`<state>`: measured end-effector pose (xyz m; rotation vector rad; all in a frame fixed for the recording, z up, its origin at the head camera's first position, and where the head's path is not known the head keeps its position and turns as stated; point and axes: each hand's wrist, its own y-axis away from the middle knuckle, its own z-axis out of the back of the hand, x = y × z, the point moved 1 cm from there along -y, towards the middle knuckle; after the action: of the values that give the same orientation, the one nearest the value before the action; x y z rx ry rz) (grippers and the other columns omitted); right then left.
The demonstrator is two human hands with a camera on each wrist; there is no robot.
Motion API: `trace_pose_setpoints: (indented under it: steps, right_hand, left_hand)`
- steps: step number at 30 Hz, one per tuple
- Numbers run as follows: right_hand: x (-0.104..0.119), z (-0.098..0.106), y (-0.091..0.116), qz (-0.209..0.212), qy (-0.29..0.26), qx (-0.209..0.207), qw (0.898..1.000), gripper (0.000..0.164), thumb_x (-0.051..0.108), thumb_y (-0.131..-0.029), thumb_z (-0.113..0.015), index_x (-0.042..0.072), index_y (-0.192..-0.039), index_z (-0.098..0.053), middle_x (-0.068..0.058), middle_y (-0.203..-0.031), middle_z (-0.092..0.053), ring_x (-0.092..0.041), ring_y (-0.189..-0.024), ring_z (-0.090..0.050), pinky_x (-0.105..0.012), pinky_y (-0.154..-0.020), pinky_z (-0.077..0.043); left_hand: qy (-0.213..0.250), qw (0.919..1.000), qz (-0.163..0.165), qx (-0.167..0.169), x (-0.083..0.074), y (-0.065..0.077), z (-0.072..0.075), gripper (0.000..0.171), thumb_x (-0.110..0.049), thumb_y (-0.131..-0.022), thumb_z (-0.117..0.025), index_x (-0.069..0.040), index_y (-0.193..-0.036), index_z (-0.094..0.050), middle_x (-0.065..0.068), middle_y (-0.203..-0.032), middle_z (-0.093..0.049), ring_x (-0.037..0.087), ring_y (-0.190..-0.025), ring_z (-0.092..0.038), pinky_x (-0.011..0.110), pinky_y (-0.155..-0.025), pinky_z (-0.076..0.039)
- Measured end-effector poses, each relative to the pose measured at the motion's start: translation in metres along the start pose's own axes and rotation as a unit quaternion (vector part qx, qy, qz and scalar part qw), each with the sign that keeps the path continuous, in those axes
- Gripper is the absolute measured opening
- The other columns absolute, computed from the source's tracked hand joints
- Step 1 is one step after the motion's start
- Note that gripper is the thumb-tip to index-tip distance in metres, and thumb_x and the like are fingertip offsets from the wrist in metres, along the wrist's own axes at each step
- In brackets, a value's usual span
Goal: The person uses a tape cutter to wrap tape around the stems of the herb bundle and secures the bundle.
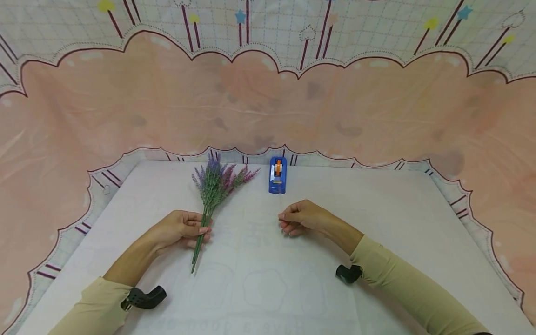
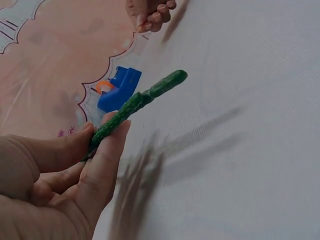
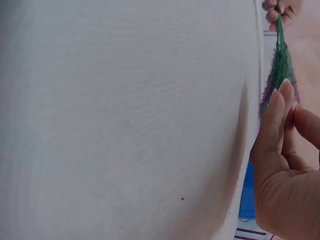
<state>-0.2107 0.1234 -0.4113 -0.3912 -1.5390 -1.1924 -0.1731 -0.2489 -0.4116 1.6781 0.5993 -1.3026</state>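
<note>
Item: sprig bundle (image 1: pixel 212 186), purple and pink heads, in the left grip (image 1: pixel 182 229) over the table (image 1: pixel 398 200), left of the blue tape dispenser (image 1: pixel 278 176). Hazards, as we judge them: stems fanning or slipping, since we pinch them low between thumb and fingers with the heads unsupported; heads snagging on the dispenser should the bundle swing right. Pose: left forearm angles in from lower left, stem ends towards us; right grip (image 1: pixel 305 217), thumb and fingertips close together, below the dispenser. Whether it pinches anything thin, we cannot tell.
</note>
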Motion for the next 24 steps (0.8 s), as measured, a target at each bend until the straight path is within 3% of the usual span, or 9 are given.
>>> trace_pose_setpoints:
  steps: [12, 17, 24]
  right_hand:
    - [0.001, -0.001, 0.0, -0.008, 0.004, -0.001, 1.0, 0.023, 0.018, -0.101, -0.064, -0.001, -0.111, -0.071, -0.008, -0.09, -0.074, -0.016, -0.075, -0.07, -0.028, -0.071, -0.06]
    - [0.002, -0.002, -0.001, -0.009, 0.007, 0.0, 1.0, 0.024, 0.019, -0.101, -0.064, -0.001, -0.111, -0.071, -0.008, -0.091, -0.074, -0.015, -0.075, -0.07, -0.028, -0.071, -0.06]
    - [0.002, -0.002, -0.002, -0.01, 0.004, -0.002, 1.0, 0.022, 0.019, -0.101, -0.064, 0.0, -0.109, -0.072, -0.009, -0.092, -0.074, -0.015, -0.075, -0.07, -0.027, -0.07, -0.06]
  left_hand:
    - [-0.072, 0.9964, -0.024, -0.036, -0.013, -0.002, -0.01, 0.052, -0.005, -0.095, -0.067, 0.016, -0.139, -0.048, 0.024, -0.122, -0.067, 0.022, -0.098, -0.074, 0.028, -0.064, -0.057]
    - [-0.096, 0.994, -0.026, -0.046, -0.021, -0.008, -0.015, 0.05, -0.012, -0.094, -0.072, 0.011, -0.135, -0.056, 0.023, -0.115, -0.07, 0.021, -0.092, -0.075, 0.029, -0.063, -0.056]
    - [-0.106, 0.9931, -0.037, -0.034, -0.031, -0.019, -0.021, 0.045, -0.003, -0.093, -0.067, 0.01, -0.135, -0.057, 0.017, -0.111, -0.07, 0.024, -0.093, -0.075, 0.033, -0.067, -0.058]
